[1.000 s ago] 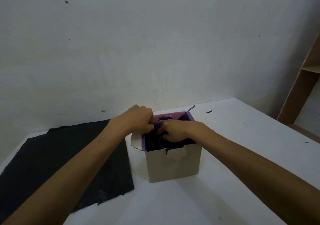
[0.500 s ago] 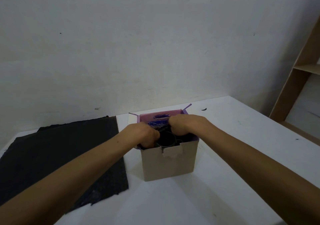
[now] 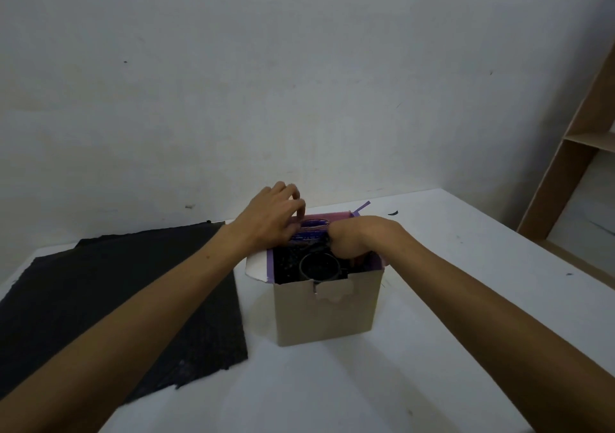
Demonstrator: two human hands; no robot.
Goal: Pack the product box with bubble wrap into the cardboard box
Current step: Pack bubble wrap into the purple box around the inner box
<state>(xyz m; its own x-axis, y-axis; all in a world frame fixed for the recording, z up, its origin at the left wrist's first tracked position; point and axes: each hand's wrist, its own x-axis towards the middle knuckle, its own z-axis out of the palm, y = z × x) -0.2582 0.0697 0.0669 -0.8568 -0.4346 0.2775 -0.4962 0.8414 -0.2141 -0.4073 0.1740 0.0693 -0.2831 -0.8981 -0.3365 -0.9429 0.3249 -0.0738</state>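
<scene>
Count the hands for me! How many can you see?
2. The left hand is at the back left corner of the open box, fingers curled over its pink flap. The right hand reaches down inside the box, fingers hidden.

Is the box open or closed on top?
Open. The box's left flap sticks outward, and a dark round thing shows inside.

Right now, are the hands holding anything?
The left hand pinches the top edge of the box's pink back flap. The right hand reaches inside; what its fingers hold cannot be told.
</scene>
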